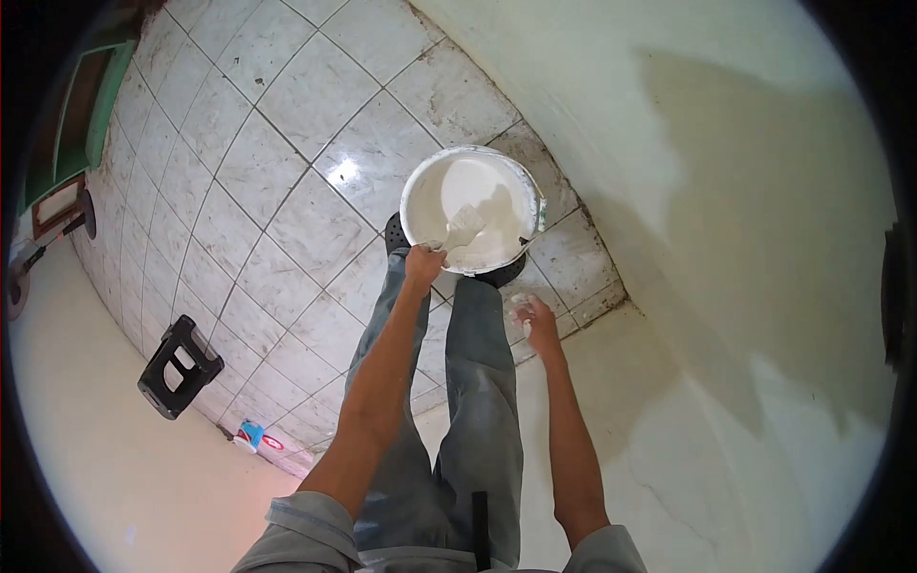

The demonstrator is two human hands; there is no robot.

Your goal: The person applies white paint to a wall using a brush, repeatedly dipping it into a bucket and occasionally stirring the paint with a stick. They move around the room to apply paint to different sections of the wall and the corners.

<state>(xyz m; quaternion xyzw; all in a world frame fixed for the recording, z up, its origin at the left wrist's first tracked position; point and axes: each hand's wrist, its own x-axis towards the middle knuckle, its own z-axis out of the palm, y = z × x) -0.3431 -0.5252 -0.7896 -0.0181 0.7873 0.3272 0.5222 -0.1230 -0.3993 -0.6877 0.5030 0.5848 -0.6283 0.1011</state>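
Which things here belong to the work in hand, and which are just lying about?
In use: brush, gripped by the left hand; paint bucket; right hand, white at the fingers.
Lying about: black stool; small packet on the floor by the wall.

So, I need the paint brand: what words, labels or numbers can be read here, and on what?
No text can be read.
Paint bucket: label strip on its side, too small to read.
Blue-and-red packet: print too blurred to read.
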